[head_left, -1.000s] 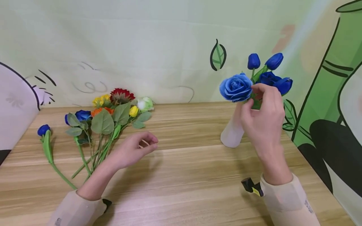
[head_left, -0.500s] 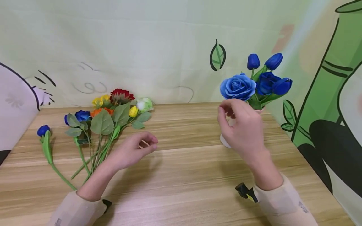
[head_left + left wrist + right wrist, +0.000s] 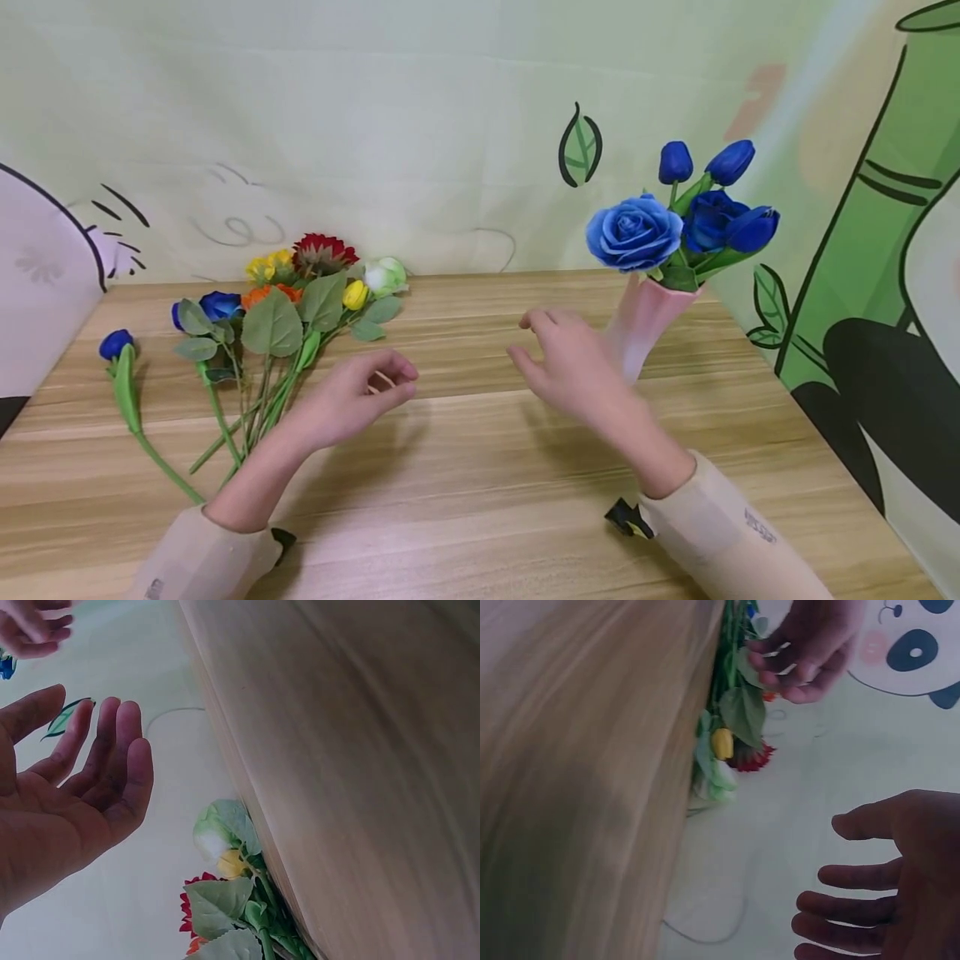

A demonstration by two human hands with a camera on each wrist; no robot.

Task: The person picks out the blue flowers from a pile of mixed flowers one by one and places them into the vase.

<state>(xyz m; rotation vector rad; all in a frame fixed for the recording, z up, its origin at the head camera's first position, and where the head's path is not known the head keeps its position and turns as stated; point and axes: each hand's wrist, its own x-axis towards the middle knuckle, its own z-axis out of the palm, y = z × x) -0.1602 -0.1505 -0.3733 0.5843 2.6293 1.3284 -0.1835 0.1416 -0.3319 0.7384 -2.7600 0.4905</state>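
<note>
In the head view a pink and white vase [image 3: 651, 321] stands at the right of the table. It holds a light blue rose [image 3: 634, 232], a darker blue rose [image 3: 705, 222] and several blue tulips [image 3: 677, 162]. My right hand [image 3: 577, 362] hovers just left of the vase, fingers loosely bent and holding nothing. It hides part of the vase's lower body. Over the table's left half my left hand [image 3: 356, 398] hangs with relaxed fingers and nothing in them. Beside that hand lies a bunch of artificial flowers [image 3: 273, 321]; the left forearm covers some stem ends.
A single blue tulip [image 3: 123, 375] lies apart at the far left of the wooden table [image 3: 465, 500]. The bunch includes a red flower [image 3: 322, 252], a yellow tulip [image 3: 355, 295] and a white-green flower [image 3: 385, 277]. A printed cloth [image 3: 450, 150] hangs behind the table.
My right hand has come away from the light blue rose, moving down and left past the vase with its fingers spreading. The left hand and the flowers stay put.
</note>
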